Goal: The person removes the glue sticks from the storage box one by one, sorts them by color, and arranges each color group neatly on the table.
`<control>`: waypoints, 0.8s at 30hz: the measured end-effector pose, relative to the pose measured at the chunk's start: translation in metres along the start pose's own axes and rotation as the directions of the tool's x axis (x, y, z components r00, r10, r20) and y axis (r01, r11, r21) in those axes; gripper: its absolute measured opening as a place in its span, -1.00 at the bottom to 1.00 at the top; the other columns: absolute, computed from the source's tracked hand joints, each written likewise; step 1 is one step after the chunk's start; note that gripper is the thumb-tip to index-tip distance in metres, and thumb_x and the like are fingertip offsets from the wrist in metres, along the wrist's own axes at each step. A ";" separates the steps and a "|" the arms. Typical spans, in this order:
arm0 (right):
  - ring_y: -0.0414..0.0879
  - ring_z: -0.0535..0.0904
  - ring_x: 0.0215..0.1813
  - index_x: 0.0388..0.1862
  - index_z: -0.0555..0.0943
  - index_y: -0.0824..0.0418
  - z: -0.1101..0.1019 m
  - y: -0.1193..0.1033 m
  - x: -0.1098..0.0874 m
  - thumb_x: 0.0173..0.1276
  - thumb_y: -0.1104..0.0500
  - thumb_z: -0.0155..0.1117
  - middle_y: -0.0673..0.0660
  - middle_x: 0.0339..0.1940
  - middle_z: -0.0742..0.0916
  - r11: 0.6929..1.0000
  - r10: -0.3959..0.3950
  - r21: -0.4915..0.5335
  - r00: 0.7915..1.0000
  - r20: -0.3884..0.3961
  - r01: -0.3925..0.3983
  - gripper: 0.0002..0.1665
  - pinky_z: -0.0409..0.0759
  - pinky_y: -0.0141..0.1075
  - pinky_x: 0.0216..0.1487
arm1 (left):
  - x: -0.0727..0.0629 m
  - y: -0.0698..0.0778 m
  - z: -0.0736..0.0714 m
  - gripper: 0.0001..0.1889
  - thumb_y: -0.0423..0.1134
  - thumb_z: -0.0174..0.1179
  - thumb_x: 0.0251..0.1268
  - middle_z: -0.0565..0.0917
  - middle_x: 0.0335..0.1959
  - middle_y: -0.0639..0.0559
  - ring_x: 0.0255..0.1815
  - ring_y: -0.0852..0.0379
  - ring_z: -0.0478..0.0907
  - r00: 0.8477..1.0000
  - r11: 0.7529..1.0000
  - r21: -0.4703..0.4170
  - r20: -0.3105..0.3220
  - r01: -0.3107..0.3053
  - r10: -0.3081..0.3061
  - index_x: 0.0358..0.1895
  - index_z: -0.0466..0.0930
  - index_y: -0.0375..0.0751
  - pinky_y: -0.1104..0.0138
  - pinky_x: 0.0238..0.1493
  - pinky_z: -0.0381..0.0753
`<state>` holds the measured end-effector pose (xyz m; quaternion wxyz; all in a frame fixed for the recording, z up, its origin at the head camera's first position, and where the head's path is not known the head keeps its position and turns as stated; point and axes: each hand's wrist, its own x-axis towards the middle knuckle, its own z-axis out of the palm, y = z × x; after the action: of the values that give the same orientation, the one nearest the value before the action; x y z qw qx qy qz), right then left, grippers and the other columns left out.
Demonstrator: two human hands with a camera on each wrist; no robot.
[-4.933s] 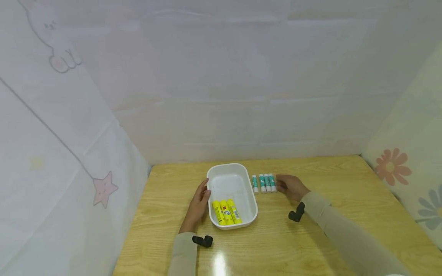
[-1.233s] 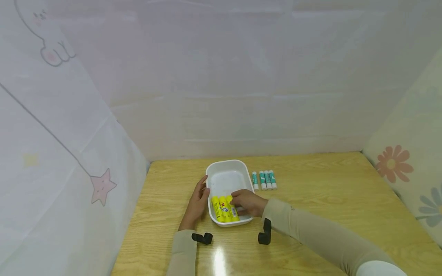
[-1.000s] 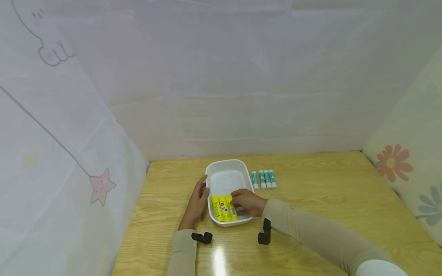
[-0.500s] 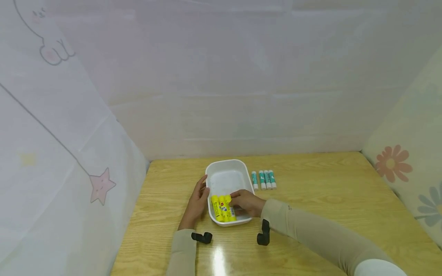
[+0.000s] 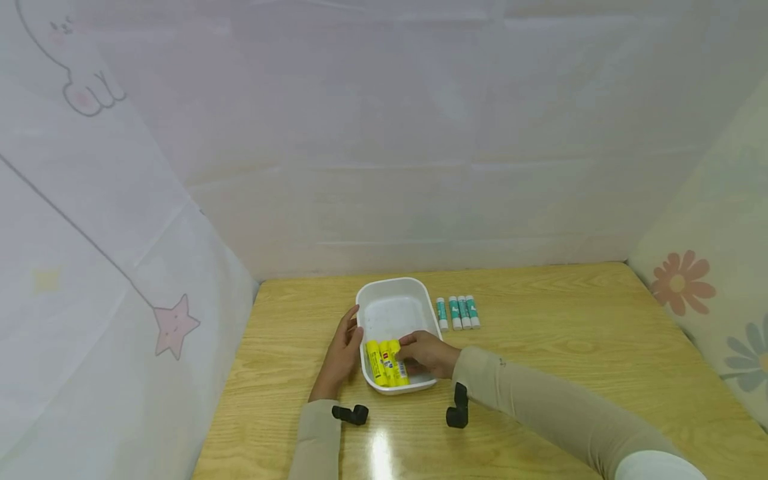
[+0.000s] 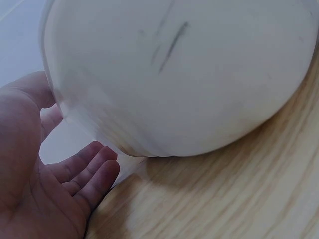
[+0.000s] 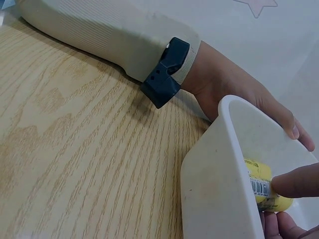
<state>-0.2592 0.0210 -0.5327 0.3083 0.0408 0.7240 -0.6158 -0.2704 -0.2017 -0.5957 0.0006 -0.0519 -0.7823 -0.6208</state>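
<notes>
A white plastic tray [image 5: 396, 313] stands on the table, with three yellow glue sticks [image 5: 376, 365] lying side by side at its near end. My left hand [image 5: 343, 353] rests against the tray's left wall, thumb and a finger touching it near the rim, the other fingers loosely bent in the left wrist view. Inside the tray, my right hand [image 5: 429, 353] pinches the rightmost yellow glue stick [image 7: 260, 186] between thumb and fingers. This stick lies against its neighbours, its barcode label visible in the right wrist view. My fingers partly cover it.
Several slim teal-and-white glue sticks [image 5: 464, 313] lie in a row on the wooden table [image 5: 540, 320], just right of the tray; the leftmost sits slightly apart. A pale cloth backdrop [image 5: 420, 167] rises behind the table and at both sides.
My right hand has moved left from beside the teal sticks into the tray. The rightmost yellow glue stick has shifted left against the others. My left hand stays at the tray wall.
</notes>
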 end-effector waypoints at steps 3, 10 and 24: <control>0.00 0.57 -0.10 0.18 0.41 0.40 0.000 0.000 0.000 0.27 0.29 0.34 0.23 -0.05 0.62 1.000 -0.003 0.000 1.000 -0.003 0.003 -0.47 0.64 -0.21 -0.14 | 0.000 0.000 0.000 -0.46 -0.05 -0.04 0.55 0.35 0.38 -0.18 0.28 -0.14 0.39 1.000 1.000 -0.004 -0.002 -0.003 0.003 0.51 0.10 0.33 -0.14 0.26 0.33; -0.01 0.58 -0.12 0.16 0.43 0.40 0.001 0.001 0.000 0.23 0.28 0.38 0.22 -0.07 0.63 1.000 -0.004 -0.004 1.000 0.000 0.004 -0.45 0.64 -0.26 -0.18 | 0.000 -0.001 0.001 -0.46 -0.10 -0.06 0.57 0.34 0.38 -0.14 0.28 -0.11 0.40 1.000 1.000 -0.008 0.000 0.011 -0.011 0.51 0.10 0.34 -0.12 0.26 0.34; -0.02 0.64 -0.17 0.15 0.42 0.40 0.000 0.001 0.000 0.27 0.25 0.36 0.23 -0.10 0.65 0.999 -0.011 -0.042 1.000 0.027 0.012 -0.47 0.66 -0.21 -0.14 | -0.009 0.027 -0.006 -0.44 -0.12 -0.07 0.57 0.29 0.40 -0.29 0.30 -0.18 0.38 0.998 1.000 -0.006 0.059 0.017 -0.017 0.54 0.05 0.15 -0.12 0.26 0.34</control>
<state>-0.2586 0.0209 -0.5336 0.3152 0.0218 0.7328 -0.6026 -0.2600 -0.2020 -0.5692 -0.0280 -0.0637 -0.7804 -0.6214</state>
